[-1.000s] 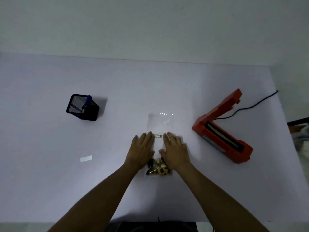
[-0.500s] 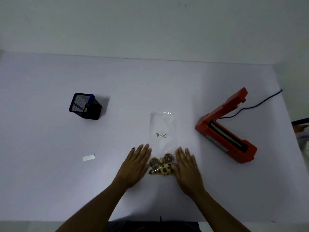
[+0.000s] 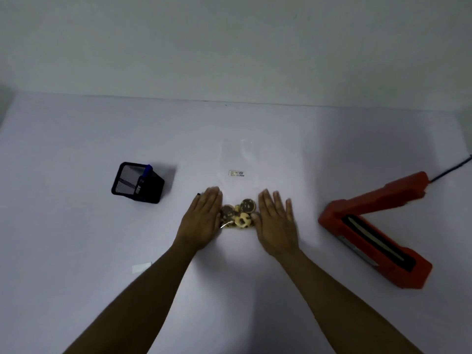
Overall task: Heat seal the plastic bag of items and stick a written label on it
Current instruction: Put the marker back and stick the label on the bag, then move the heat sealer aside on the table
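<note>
A clear plastic bag (image 3: 240, 159) lies flat on the table, its mouth pointing away from me. Several round patterned items (image 3: 238, 213) sit bunched at its near end. A small written label (image 3: 236, 173) is stuck on the bag's middle. My left hand (image 3: 201, 221) rests flat on the table at the left of the items, fingers together and extended. My right hand (image 3: 277, 223) lies flat at their right, its thumb touching the bag's edge. Neither hand holds anything. The red heat sealer (image 3: 375, 228) stands open at the right.
A black mesh pen holder (image 3: 138, 182) with a blue pen (image 3: 146, 171) stands at the left. A small white paper strip (image 3: 141, 267) lies near my left forearm. The sealer's black cord (image 3: 452, 171) runs off to the right edge.
Both hands slid back off the label area toward me and apart, and now flank the items at the bag's near end. The bag stays flat.
</note>
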Available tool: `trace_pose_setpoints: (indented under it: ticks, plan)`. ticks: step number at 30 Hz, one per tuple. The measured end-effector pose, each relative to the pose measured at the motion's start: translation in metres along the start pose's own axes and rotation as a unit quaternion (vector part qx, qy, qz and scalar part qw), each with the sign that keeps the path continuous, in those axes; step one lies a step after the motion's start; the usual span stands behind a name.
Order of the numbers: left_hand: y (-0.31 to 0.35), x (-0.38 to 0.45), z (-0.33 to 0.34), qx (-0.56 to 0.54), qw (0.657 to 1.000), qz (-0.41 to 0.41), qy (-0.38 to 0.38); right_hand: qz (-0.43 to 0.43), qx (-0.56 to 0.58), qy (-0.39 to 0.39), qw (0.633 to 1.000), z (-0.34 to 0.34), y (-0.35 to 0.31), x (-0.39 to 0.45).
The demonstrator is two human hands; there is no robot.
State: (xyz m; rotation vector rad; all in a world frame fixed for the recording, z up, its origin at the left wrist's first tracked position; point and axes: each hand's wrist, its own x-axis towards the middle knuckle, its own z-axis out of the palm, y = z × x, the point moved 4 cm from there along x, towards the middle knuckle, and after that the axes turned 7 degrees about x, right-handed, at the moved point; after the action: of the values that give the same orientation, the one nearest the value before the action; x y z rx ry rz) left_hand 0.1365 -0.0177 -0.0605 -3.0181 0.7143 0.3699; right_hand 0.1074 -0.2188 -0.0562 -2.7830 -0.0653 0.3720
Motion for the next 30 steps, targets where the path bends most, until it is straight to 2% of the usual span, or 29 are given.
trace_pose_setpoints:
  ticks: [6, 14, 19, 24, 30]
  plan:
    - [-0.032, 0.051, -0.018, -0.024, 0.998, -0.024, -0.049, -0.002, -0.032, -0.002, 0.999, -0.015, -0.004, 0.067]
    - [-0.026, 0.054, -0.034, -0.029, 0.997, -0.031, -0.07, 0.017, 0.003, -0.013, 1.0, -0.025, -0.005, 0.066]
    - [-0.01, 0.025, -0.043, -0.042, 0.997, -0.055, -0.043, 0.026, 0.01, 0.013, 1.0, -0.029, -0.012, 0.028]
    - [0.016, -0.04, -0.042, -0.102, 0.99, -0.078, -0.05, 0.052, 0.029, -0.043, 0.997, -0.004, -0.015, -0.044]
    - [0.035, -0.101, -0.053, -0.103, 0.99, -0.073, -0.06, 0.063, 0.01, -0.031, 0.998, -0.005, -0.008, -0.112]
